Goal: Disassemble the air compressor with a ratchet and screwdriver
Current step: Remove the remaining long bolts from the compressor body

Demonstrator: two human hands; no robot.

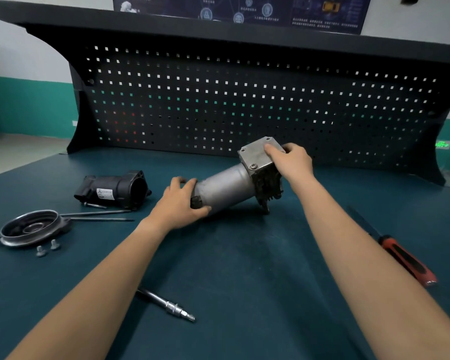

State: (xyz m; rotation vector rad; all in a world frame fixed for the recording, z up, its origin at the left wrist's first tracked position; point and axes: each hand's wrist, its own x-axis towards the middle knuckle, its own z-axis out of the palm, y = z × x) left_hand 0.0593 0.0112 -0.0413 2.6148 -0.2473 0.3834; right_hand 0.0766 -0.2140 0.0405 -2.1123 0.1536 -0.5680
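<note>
The air compressor [226, 187], a grey metal cylinder with a square bolted head plate, lies tilted on the blue bench mat at centre. My left hand [183, 201] grips the cylinder's lower left end. My right hand [290, 159] holds the square head block at the upper right, fingers over the plate. One screw shows in the plate's near corner. The ratchet extension [166, 305] lies on the mat near my left forearm. A red and black screwdriver [403, 258] lies to the right of my right forearm.
At the left lie a black housing part [115, 190], a round metal end cover [30, 227], two long bolts [99, 215] and two small bolts [47, 248]. A dark pegboard [244, 105] stands along the bench's back edge.
</note>
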